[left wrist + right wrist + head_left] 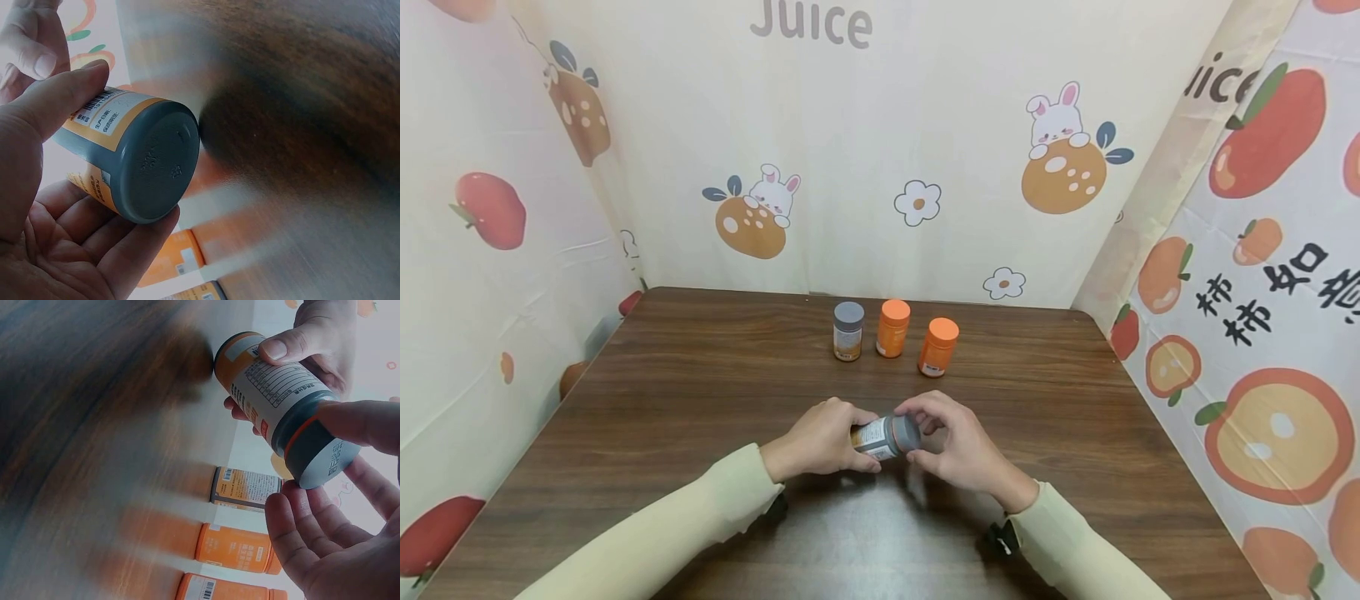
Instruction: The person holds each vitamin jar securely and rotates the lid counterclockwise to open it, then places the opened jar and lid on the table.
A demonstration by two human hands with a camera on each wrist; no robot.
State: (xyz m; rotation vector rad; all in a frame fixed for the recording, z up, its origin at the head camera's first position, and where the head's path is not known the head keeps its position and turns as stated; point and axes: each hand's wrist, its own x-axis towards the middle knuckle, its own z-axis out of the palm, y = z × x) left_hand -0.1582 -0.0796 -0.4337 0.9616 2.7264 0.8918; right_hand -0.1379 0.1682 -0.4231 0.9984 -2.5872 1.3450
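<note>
A grey bottle (874, 438) with a white and orange label lies tilted on its side above the table, its grey cap (907, 433) pointing right. My left hand (822, 438) grips its body, thumb on the label and fingers beneath. In the left wrist view the bottle's dark base (159, 165) faces the camera. My right hand (964, 443) holds the cap between thumb and fingertips, with the palm away from it. A thin orange line shows along the cap's lower edge in the right wrist view, where the cap (322, 456) sits at the bottle's neck.
Behind the hands, a grey-capped bottle (848, 332) and two orange bottles, one in the middle (892, 330) and one at right (937, 347), stand upright on the brown wooden table (700, 367). Fruit-printed curtains (880, 125) hang around the back and sides.
</note>
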